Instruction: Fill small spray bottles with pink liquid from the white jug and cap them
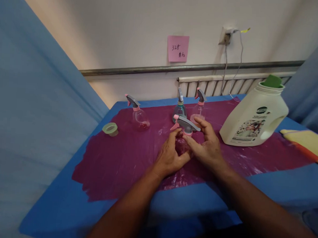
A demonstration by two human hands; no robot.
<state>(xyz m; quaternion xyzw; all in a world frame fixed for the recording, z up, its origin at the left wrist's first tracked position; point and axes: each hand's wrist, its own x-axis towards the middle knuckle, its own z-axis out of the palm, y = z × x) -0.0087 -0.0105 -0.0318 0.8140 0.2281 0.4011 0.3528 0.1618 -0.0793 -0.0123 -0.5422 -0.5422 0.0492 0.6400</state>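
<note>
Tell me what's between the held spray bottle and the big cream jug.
The right hand, then purple sheet before the jug, in the head view.

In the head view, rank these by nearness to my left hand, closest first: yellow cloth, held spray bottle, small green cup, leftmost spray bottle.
From the left hand:
1. Held spray bottle: at its fingers.
2. Leftmost spray bottle: to its left, farther back.
3. Small green cup: beyond that, farther left.
4. Yellow cloth: far right side.

I have the left arm (pixel 134 198) and right arm (pixel 258 202) extended from the near side, left hand (pixel 170 154) cupped, right hand (pixel 209 145) arched beside it.
</note>
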